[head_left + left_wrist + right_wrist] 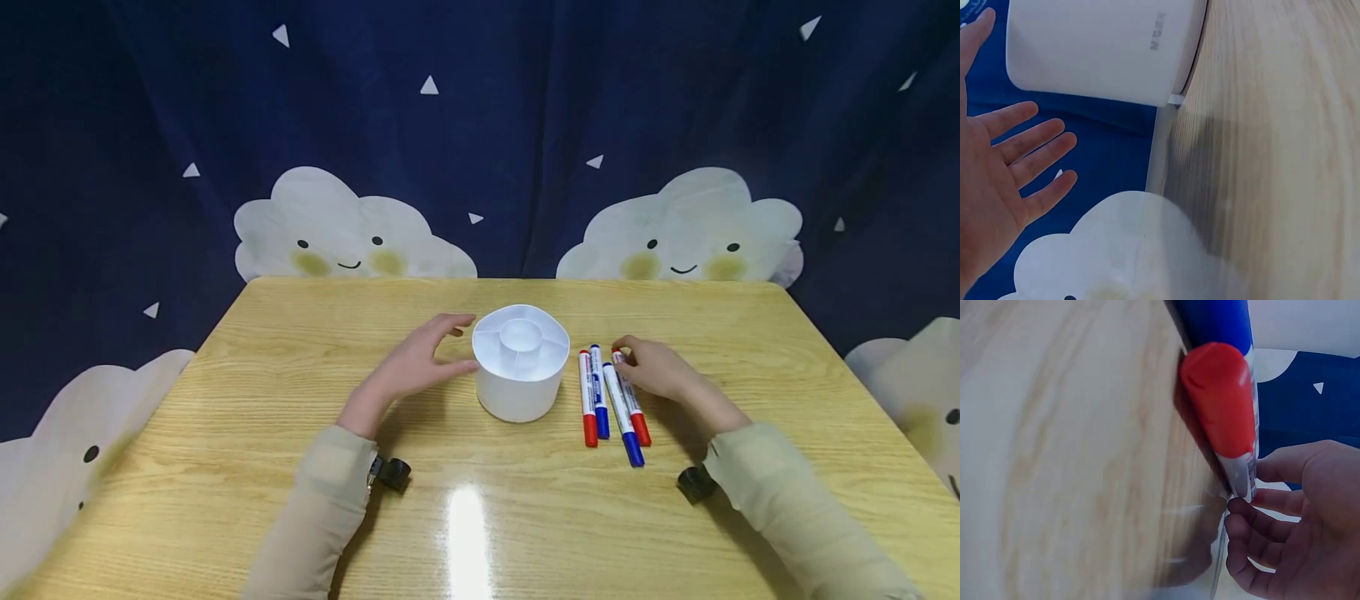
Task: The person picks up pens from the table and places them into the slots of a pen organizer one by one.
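A white round organizer (520,392) with compartments and a round middle cup stands on the table. My left hand (420,358) is beside its left side, with thumb and fingers spread and nothing in them; the left wrist view also shows the hand (1007,162) open. Several whiteboard markers lie to the organizer's right. My right hand (660,367) pinches the far end of the rightmost red-capped marker (641,427), which lies on the table. Close up, its red cap (1219,400) points toward the wrist camera. A blue-capped marker (623,412) lies right beside it.
Another red-capped marker (588,400) and a blue-capped marker (599,392) lie side by side nearer the organizer. The wooden table (300,358) ends at a dark blue curtain (510,125) with clouds. Black wrist cameras sit by both cuffs.
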`<state>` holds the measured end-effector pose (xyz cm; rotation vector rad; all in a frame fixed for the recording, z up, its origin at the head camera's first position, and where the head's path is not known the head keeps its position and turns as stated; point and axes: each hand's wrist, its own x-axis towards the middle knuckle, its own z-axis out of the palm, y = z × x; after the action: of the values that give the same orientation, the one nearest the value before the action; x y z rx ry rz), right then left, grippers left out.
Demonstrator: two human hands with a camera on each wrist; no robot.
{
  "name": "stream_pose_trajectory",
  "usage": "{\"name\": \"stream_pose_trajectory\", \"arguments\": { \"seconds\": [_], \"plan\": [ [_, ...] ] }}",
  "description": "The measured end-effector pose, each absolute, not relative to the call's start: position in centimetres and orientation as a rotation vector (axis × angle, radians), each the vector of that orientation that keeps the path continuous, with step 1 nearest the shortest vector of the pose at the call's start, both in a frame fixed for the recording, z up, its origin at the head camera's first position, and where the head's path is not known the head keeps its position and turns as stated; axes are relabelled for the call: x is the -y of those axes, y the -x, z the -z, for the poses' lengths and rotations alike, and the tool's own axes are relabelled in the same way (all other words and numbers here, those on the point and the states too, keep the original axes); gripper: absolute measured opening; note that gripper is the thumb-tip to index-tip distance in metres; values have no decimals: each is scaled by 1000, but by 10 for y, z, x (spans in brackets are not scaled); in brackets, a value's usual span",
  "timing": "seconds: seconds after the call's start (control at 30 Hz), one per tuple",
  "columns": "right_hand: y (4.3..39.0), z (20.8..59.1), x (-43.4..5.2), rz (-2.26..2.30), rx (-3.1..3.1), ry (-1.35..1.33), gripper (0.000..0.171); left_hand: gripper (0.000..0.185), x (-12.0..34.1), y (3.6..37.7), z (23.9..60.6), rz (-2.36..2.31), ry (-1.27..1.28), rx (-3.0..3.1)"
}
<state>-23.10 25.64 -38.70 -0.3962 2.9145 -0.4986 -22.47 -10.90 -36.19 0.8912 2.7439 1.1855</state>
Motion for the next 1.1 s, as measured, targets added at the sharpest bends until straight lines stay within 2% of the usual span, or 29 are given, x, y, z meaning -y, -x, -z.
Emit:
{"name": "stream_pose_trajectory", "arguments": {
  "seconds": [0.23, 0.5, 1.1],
  "plan": [
    [232, 385, -253, 549, -2886, 350, 40, 76, 100, 228, 366, -1239, -924, -2644],
    [234, 377, -249, 584, -2894, 349, 38, 89, 95, 230, 367, -1247, -922, -2584],
    [241, 330, -239, 808, -3045, 397, 41, 90, 91, 231, 368, -1296, -915, -2507]
  ]
}}
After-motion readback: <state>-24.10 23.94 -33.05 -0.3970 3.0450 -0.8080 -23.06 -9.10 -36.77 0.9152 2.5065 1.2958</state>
